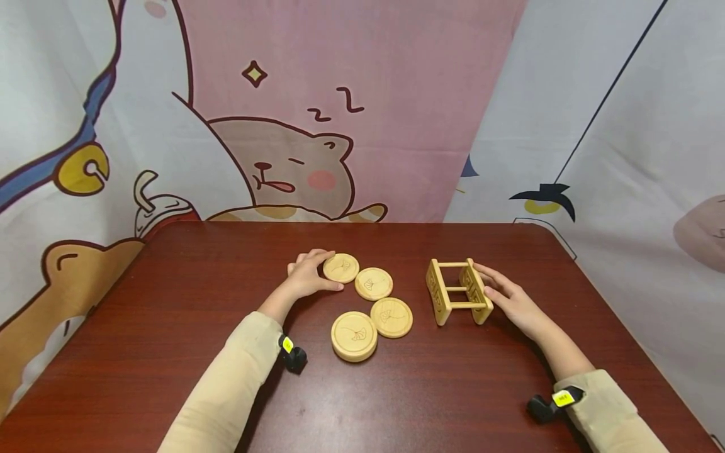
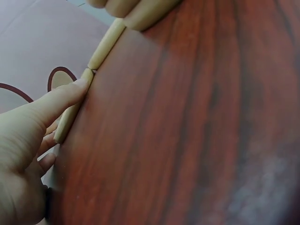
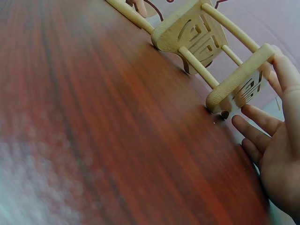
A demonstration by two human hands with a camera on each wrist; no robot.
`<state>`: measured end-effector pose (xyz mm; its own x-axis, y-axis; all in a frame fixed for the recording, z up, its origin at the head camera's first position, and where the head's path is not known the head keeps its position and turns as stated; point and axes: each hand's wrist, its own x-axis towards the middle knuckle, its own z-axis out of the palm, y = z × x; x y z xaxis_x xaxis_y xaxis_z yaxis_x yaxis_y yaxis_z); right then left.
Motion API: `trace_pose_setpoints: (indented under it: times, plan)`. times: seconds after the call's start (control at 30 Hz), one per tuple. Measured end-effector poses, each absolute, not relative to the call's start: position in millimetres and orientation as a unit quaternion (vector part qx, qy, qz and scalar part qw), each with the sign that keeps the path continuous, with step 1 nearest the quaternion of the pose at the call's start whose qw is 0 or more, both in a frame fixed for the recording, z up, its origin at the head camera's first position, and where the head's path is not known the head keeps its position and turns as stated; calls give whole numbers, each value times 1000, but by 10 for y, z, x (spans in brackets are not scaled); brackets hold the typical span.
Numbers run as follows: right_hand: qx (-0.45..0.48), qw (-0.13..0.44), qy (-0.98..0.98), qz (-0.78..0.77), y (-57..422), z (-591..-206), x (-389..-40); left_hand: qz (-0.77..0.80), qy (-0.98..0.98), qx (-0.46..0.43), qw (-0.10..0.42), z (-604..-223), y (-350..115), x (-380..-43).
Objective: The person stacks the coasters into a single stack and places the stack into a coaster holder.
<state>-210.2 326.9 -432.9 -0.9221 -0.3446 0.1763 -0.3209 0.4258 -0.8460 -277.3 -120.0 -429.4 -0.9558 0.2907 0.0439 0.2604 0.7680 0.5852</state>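
Note:
Pale wooden coasters with engraved ginkgo leaves lie in the middle of the table. My left hand (image 1: 308, 275) has its thumb and fingers on opposite edges of the far-left coaster (image 1: 341, 268), pinching it flat on the tabletop. Touching that coaster is a second coaster (image 1: 374, 284), followed by a third (image 1: 391, 318). Nearest me, a thicker round (image 1: 354, 335) looks like stacked coasters. To the right stands a wooden coaster holder (image 1: 438, 296), two carved panels joined by rods. Extended fingers of my right hand (image 1: 518, 305) touch its right panel (image 3: 241, 89).
The dark red-brown wooden table (image 1: 187, 327) ends at a far edge against a cartoon-printed cloth (image 1: 396, 126). Black wrist cameras sit at the left cuff (image 1: 293, 358) and the right cuff (image 1: 544, 408).

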Motion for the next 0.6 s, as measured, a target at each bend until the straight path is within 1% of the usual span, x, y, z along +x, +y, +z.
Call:
trace_pose_setpoints:
  times: [0.37, 0.6]
  plan:
    - [-198, 8, 845, -496, 3266, -4332, -2102, 299, 943, 147, 17, -4348, -1185, -2823]
    - [-198, 9, 843, -500, 3277, -4350, -2113, 305, 940, 156, -8, -4354, -1189, -2793]
